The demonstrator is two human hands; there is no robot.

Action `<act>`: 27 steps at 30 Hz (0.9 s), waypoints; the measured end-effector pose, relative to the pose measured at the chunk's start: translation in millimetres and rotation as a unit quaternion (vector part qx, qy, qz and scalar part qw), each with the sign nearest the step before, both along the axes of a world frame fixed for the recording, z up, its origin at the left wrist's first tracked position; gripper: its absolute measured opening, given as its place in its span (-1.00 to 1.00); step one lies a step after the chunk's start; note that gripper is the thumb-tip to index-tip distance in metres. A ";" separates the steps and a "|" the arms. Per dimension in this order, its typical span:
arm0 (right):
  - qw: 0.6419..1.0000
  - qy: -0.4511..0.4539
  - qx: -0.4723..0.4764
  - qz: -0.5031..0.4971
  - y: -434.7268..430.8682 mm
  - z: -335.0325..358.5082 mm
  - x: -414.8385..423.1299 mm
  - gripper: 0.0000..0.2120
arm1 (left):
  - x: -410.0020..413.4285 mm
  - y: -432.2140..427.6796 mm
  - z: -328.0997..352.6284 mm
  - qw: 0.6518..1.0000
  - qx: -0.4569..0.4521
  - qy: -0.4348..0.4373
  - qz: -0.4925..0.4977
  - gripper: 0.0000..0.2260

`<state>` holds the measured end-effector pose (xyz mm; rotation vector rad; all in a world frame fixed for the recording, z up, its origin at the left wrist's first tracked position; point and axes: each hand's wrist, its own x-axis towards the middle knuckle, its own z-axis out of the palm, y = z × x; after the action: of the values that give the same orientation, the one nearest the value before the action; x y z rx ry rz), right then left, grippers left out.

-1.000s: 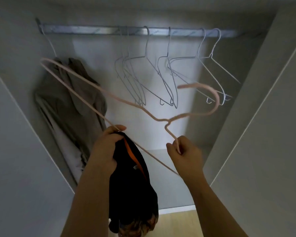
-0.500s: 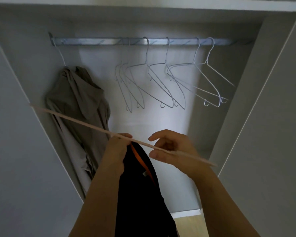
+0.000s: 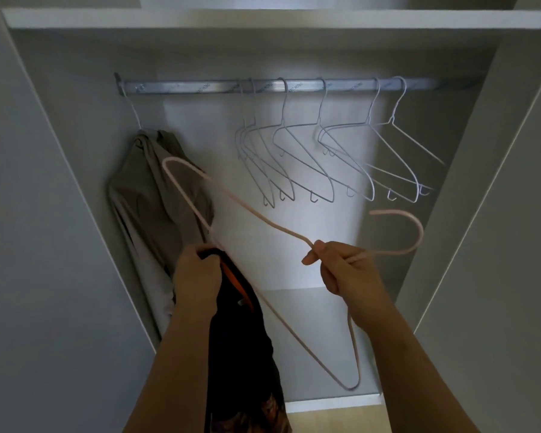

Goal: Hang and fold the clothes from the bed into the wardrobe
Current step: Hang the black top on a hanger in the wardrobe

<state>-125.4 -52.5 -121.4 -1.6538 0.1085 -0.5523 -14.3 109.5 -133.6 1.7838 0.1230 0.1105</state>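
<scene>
I stand facing the open wardrobe. My right hand (image 3: 344, 270) grips a pink wire hanger (image 3: 256, 218) at its neck, the hook curving off to the right. My left hand (image 3: 197, 276) is closed on the top of a black garment (image 3: 241, 348) with an orange inner collar, which hangs down between my arms. The hanger's lower wire passes close by the left hand; whether that hand also touches it is unclear. A metal rail (image 3: 200, 88) runs across the wardrobe above.
A grey-brown garment (image 3: 147, 201) hangs at the rail's left end. Several bare white wire hangers (image 3: 319, 157) hang along the middle and right of the rail. White side panels (image 3: 469, 189) close in both sides; a shelf (image 3: 263, 18) sits above, the wardrobe floor (image 3: 313, 339) below.
The pink hanger has turned from edge-on to flat towards me, and my right hand has shifted from its bar to its neck. The view has tilted down; the left hand keeps hold of the black garment.
</scene>
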 end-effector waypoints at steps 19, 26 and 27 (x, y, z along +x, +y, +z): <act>0.976 0.206 -0.015 0.069 -25.4 -11.9 -16.6 -0.66 | 25.3 47.8 4.9 0.974 -0.145 0.016 0.172 -0.76; 0.973 0.220 -0.023 0.059 -30.3 -14.2 -20.0 -0.67 | 4.3 36.2 4.0 0.971 0.204 -0.100 0.070 -0.83; 0.972 0.225 -0.026 0.061 -27.8 -15.7 -17.8 -0.67 | 1.0 29.9 2.7 0.963 0.237 -0.122 0.047 -0.85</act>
<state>-143.2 -80.4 -137.2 -1.7995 0.3255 -0.0794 -13.2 139.5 -130.9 2.2235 0.0011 0.4573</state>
